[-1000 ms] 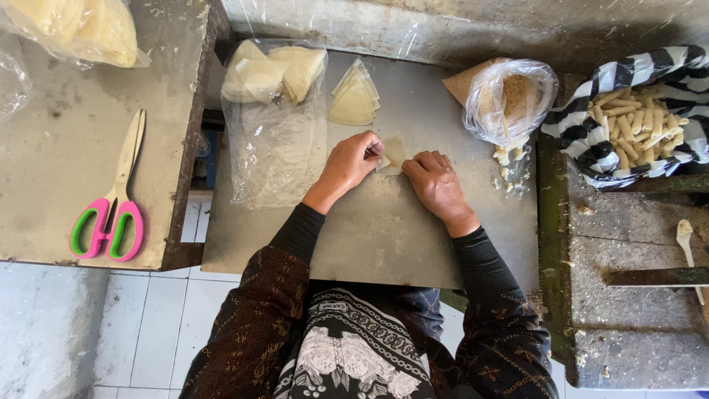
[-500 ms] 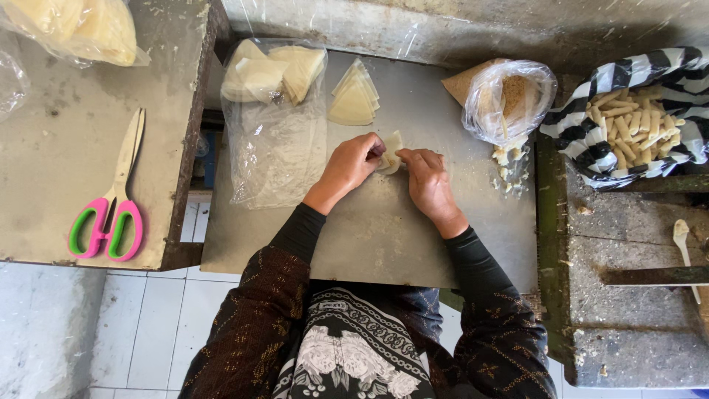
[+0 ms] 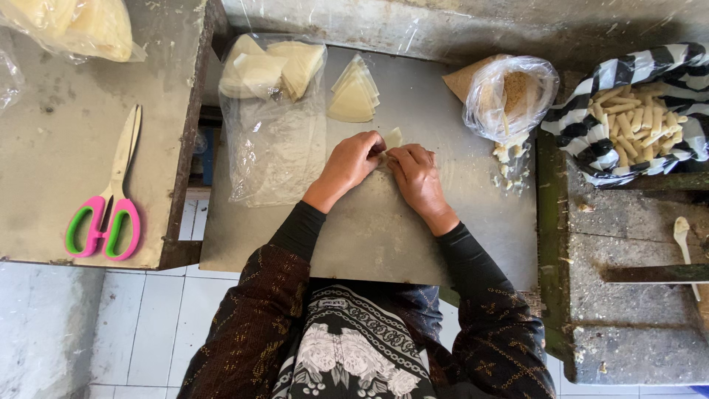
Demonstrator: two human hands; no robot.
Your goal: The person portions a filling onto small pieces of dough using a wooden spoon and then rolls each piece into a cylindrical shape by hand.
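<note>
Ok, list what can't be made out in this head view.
- Wrapper piece: mostly hidden under the left hand and right hand; its filling, if any, cannot be seen.
- Rolled sticks in the striped cloth: cut off by the right edge.
- Clear bag top left: cut off by the edge.
- Spoon: handle partly hidden.

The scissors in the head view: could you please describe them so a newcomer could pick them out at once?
Look at the worn grey side table to the left of the metal worktop. The scissors lie near its front right edge, blades pointing away from the person. Their pink and green handles are the only bright colours among pale dough and clear plastic.
</note>
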